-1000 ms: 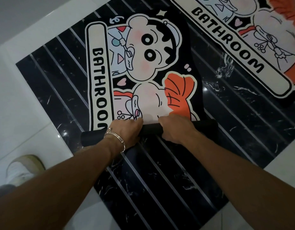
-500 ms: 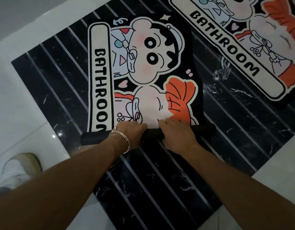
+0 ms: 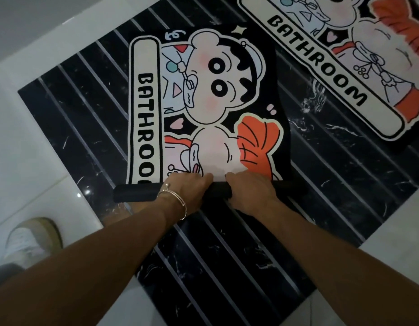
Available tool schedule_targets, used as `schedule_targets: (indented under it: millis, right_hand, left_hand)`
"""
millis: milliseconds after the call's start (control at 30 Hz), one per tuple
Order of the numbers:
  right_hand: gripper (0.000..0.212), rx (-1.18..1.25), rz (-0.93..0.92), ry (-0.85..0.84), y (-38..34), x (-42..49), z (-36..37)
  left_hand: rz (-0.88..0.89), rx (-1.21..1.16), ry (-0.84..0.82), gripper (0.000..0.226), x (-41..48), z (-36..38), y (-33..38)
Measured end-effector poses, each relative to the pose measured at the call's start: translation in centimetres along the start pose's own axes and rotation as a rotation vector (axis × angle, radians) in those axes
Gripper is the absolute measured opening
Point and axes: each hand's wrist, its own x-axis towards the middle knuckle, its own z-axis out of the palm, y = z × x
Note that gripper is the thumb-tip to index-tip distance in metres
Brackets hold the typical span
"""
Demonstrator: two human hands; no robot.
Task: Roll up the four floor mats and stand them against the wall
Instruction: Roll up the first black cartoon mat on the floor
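A black cartoon mat printed BATHROOM (image 3: 203, 95) lies on the floor in the middle of the head view. Its near end is curled into a thin black roll (image 3: 133, 192) that runs left to right. My left hand (image 3: 187, 188), with a bracelet on the wrist, grips the roll left of centre. My right hand (image 3: 248, 188) grips it just to the right, fingers curled over the top. A second mat of the same print (image 3: 345, 55) lies flat at the upper right, cut off by the frame edge.
Both mats lie on a black marble floor panel with pale stripes (image 3: 227, 267). White tiles (image 3: 27, 149) surround it. A light shoe (image 3: 32, 238) stands on the white tile at the lower left. A pale wall base runs along the upper left.
The roll has moved a little farther up the mat, covering more of the print. Both hands stayed on it and went forward with it.
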Motion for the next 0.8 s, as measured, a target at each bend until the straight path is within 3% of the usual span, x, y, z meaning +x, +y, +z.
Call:
schedule_targets:
  millis: [100, 233, 300, 400, 467, 567, 667, 800]
  right_hand:
    - [0.007, 0.093, -0.008, -0.148, 0.0, 0.7, -0.7]
    - [0.020, 0.017, -0.021, 0.055, -0.4, -0.4, 0.7]
    - [0.024, -0.007, 0.001, 0.088, -0.4, -0.9, 1.1]
    - [0.021, 0.073, 0.029, -0.037, 0.0, -0.3, 0.2]
    - [0.018, 0.149, 0.015, -0.136, 0.0, 0.2, -0.3]
    - [0.025, 0.090, -0.009, -0.022, -0.4, -0.4, 0.2]
    - [0.029, -0.008, 0.017, 0.071, -0.3, -1.3, 1.1]
    - [0.024, 0.102, 0.014, -0.158, 0.3, 0.1, -0.2]
  left_hand:
    - [-0.005, 0.003, 0.010, 0.036, -0.4, 0.3, 0.1]
    - [-0.002, -0.031, -0.171, 0.030, 0.5, -0.3, -0.3]
    - [0.030, -0.033, -0.179, 0.031, 0.9, -0.6, -0.3]
    - [0.051, -0.016, -0.071, 0.040, 0.4, -0.4, 0.0]
    - [0.033, -0.020, -0.083, 0.039, 0.1, 0.0, 0.1]
    - [-0.006, -0.023, -0.168, 0.033, 0.5, -0.4, -0.1]
    - [0.013, -0.022, -0.147, 0.034, 0.8, -0.9, 0.2]
    - [0.034, -0.004, -0.017, 0.038, -0.1, -0.1, 0.4]
